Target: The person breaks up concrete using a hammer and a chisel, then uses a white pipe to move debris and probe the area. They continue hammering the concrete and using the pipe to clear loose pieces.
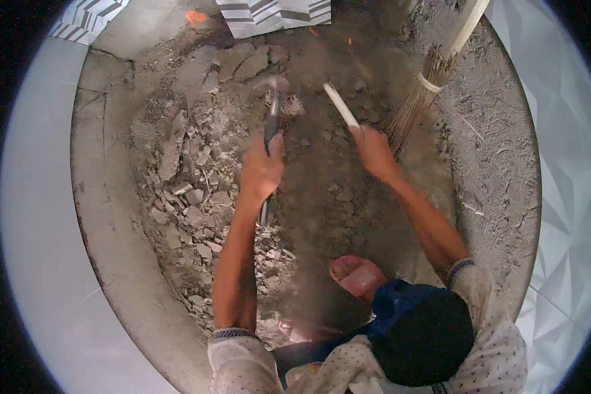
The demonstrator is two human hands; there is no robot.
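My left hand (261, 172) is wrapped round the dark grip of a hammer-like tool (273, 118), whose blurred head points away from me, over the broken rubble (197, 197). To the right, my right hand (375, 154) is closed on a pale stick or handle (341, 105) that slants up and to the left. Its lower part is hidden in the hand. Just beyond the right hand, a bundled broom (421, 92) with a light band and a wooden handle leans at the upper right.
Rough grey walls (102, 197) curve round the dusty floor. A patterned sheet (276, 16) lies at the top, near an orange mark (195, 17). Below the hands are a pink sandal (358, 276), a foot and a dark blue cap (423, 331). White panels (39, 184) flank the walls.
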